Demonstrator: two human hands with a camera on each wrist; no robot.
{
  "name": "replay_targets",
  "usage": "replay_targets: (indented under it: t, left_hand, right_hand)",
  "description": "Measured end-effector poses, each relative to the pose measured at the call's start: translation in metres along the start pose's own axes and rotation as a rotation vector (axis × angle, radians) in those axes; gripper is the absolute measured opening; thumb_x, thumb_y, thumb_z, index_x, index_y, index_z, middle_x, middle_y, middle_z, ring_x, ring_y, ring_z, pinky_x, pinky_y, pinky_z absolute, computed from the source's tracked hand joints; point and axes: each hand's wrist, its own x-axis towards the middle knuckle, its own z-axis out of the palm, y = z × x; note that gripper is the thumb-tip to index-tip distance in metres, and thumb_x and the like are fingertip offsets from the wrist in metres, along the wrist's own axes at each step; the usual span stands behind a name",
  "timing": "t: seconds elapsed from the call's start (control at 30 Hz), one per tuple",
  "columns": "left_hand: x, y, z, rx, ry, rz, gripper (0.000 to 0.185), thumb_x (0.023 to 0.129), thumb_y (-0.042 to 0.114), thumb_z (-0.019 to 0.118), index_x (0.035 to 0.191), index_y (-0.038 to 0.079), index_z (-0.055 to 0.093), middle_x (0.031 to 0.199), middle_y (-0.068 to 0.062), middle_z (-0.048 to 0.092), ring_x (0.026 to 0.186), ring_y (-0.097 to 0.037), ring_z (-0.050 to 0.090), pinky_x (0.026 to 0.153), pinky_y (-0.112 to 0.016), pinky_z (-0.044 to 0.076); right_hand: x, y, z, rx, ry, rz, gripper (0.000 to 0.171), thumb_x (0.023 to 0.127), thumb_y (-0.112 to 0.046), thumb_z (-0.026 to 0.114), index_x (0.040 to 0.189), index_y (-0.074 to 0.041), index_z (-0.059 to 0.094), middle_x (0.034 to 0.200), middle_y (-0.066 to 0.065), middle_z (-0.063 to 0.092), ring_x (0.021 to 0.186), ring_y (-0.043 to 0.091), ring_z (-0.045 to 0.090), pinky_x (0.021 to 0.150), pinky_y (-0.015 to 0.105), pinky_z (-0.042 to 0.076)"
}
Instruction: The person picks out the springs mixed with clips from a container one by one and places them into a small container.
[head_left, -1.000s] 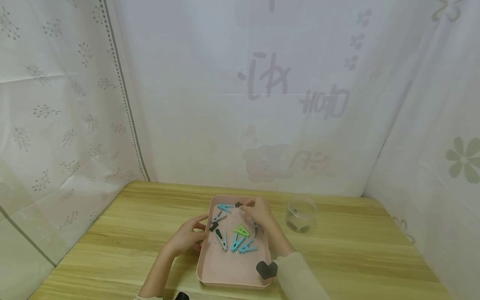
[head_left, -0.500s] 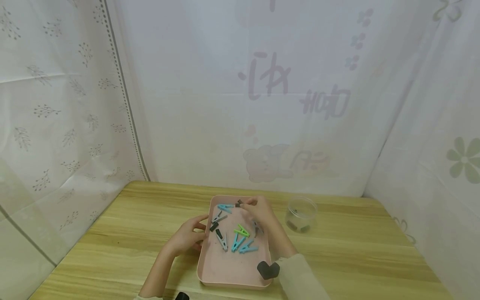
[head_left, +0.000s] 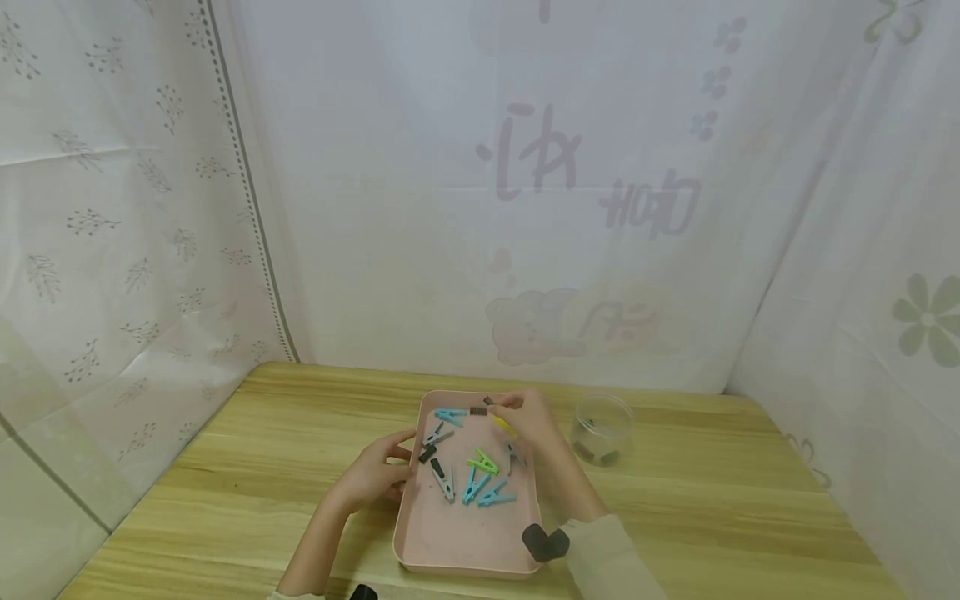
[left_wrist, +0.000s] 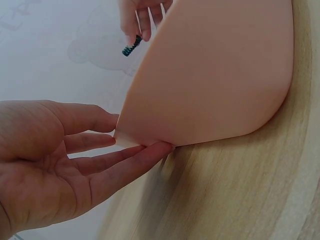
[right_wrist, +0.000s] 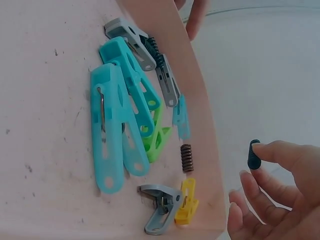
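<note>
1 dark spring [right_wrist: 254, 155], right side of right-wrist view: pinched in grip of right hand [head_left: 527, 415]. 1 pink tray [head_left: 465, 540], lower centre of head view: side touched by left hand [head_left: 375, 472], grip relaxed.

A small dark coil spring [left_wrist: 131, 48] slants, pinched in the grip of the right hand [head_left: 527, 417], by the far end of the tray and clear of its floor. The shallow pink rectangular tray [head_left: 465, 535], round-cornered, sits open side up on the wooden surface [head_left: 262, 467], fingers of the left hand [head_left: 373, 473] touching its left wall. Inside lie blue, grey, green and yellow clothespins [right_wrist: 107, 135] and a loose brown spring [right_wrist: 187, 158].
</note>
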Motion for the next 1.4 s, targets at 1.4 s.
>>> replay_targets:
  t: [1.4]
  left_hand:
    - [-0.001, 0.0, 0.0, 0.006, 0.004, -0.002, 0.067, 0.097, -0.003, 0.062, 0.156, -0.015, 0.034, 0.131, -0.038, 0.057, 0.095, -0.032, 0.073, 0.071, -0.044, 0.066]
  right_hand:
    - [-0.028, -0.007, -0.018, -0.104, 0.132, 0.006, 0.019, 0.094, -0.015, 0.077, 0.1, 0.003, 0.077, 0.1, 0.015, 0.077, 0.093, 0.031, 0.071, 0.07, 0.034, 0.06]
